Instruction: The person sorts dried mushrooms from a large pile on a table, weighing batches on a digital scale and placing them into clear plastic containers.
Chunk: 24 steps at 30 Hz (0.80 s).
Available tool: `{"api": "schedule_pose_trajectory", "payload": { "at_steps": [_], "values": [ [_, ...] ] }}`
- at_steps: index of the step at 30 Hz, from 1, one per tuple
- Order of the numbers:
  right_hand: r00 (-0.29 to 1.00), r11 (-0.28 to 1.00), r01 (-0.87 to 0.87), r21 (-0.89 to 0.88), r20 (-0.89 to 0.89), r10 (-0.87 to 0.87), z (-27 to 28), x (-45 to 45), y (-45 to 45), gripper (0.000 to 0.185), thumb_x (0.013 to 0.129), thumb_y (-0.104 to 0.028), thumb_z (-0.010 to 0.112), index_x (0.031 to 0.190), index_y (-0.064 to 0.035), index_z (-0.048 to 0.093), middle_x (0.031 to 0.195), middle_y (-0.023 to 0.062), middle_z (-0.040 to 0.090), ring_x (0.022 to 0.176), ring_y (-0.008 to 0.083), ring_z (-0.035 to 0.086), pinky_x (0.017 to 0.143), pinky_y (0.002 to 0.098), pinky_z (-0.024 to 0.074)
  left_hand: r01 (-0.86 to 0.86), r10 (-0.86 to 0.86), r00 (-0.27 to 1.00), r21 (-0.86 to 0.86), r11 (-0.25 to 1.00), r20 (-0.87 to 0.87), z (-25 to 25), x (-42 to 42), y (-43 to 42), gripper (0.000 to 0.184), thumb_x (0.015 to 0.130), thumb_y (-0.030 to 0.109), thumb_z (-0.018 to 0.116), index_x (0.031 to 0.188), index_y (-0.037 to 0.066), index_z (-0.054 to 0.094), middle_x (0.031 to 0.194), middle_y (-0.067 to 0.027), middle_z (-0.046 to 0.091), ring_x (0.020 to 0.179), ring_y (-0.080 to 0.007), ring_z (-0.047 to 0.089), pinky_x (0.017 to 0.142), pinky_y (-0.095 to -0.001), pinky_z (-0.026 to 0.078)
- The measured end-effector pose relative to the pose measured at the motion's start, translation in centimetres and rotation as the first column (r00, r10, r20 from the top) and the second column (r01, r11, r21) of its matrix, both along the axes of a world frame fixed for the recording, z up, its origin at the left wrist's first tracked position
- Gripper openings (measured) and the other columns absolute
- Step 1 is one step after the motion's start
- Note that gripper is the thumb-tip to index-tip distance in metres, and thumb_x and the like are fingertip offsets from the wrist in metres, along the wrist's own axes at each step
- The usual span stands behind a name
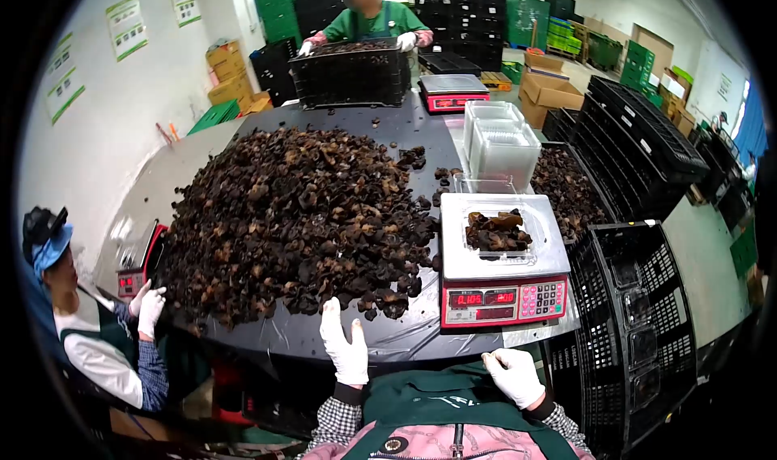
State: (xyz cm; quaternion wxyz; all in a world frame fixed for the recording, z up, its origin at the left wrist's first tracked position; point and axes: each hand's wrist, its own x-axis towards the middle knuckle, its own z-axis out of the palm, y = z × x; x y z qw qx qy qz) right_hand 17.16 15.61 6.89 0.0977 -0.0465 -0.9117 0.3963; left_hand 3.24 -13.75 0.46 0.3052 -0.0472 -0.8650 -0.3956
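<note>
My left hand [345, 348], in a white glove, is open with its fingers apart at the table's front edge, just below the heap of dark mushrooms [299, 217]. Nothing is in it. My right hand [515, 376], also gloved, is held in front of my apron with its fingers curled together; whatever they may hold is too small to make out. Beyond it stands a red scale [506, 302] with lit digits. On the scale's metal plate rests a clear tray [526, 254] with some mushrooms [496, 233] in it.
Stacked clear trays [502, 148] stand behind the scale. Black crates [627, 298] are at the right, beside a mushroom-filled crate [566, 189]. A co-worker [368, 19] holds a black crate [350, 75] across the table. Another [97, 330] is at the left by a second scale [142, 266].
</note>
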Motion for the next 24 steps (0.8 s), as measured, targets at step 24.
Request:
{"api": "schedule_pose_trajectory", "payload": {
  "at_steps": [24],
  "values": [
    [0.961, 0.924, -0.224, -0.31, 0.085, 0.261, -2.1, -4.9, -3.1, 0.016, 0.094, -0.015, 0.069, 0.102, -0.0014, 0.07, 0.091, 0.0158, 0.072, 0.082, 0.0283, 0.072, 0.077, 0.0343, 0.056, 0.128, -0.131, 0.989, -0.04, 0.991, -0.064, 1.5, -4.5, 0.5, 0.027, 0.09, 0.007, 0.074, 0.116, 0.008, 0.074, 0.102, -0.0085, 0.073, 0.096, -0.0248, 0.067, 0.087, -0.0351, 0.054]
  ]
}}
